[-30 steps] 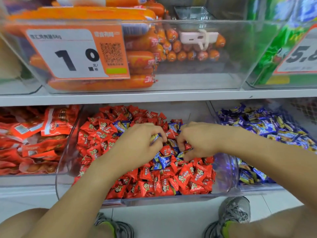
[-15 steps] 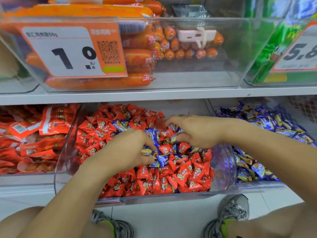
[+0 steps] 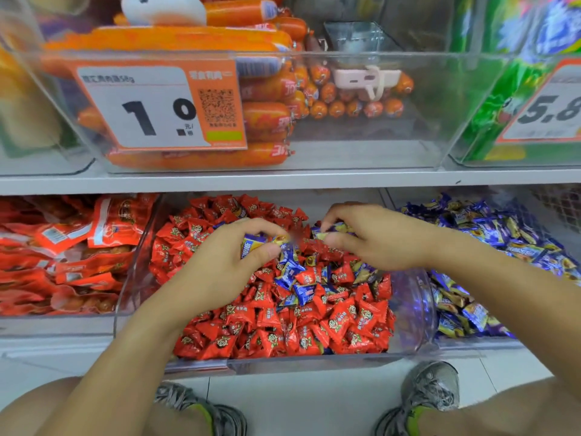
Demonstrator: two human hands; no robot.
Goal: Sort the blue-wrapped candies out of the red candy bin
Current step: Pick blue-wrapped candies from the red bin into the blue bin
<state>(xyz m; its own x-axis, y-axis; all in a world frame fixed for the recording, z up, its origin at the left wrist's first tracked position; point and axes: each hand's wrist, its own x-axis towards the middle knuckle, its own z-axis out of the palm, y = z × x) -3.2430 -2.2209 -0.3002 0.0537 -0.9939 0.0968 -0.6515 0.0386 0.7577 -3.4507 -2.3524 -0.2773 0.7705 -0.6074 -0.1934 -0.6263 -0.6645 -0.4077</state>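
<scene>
A clear bin point(image 3: 418, 309) on the lower shelf is heaped with red-wrapped candies point(image 3: 283, 328). Several blue-wrapped candies point(image 3: 298, 278) lie mixed into the middle of the heap. My left hand point(image 3: 226, 262) hovers over the heap and pinches blue-wrapped candies between thumb and fingers. My right hand point(image 3: 374, 237) is just to the right of it, fingers curled round more blue-wrapped candies. The two hands almost meet above the middle of the bin.
To the right is a bin of blue-wrapped candies point(image 3: 490, 247). Red snack packets point(image 3: 63, 247) fill the bin on the left. The shelf edge point(image 3: 283, 180) above carries a clear bin of orange sausages with a price tag point(image 3: 157, 108). My shoes point(image 3: 430, 394) stand on the floor below.
My left hand has lifted from the front of the heap toward the middle with blue candies in it. My right hand has curled tighter round its candies. The view has shifted slightly downward.
</scene>
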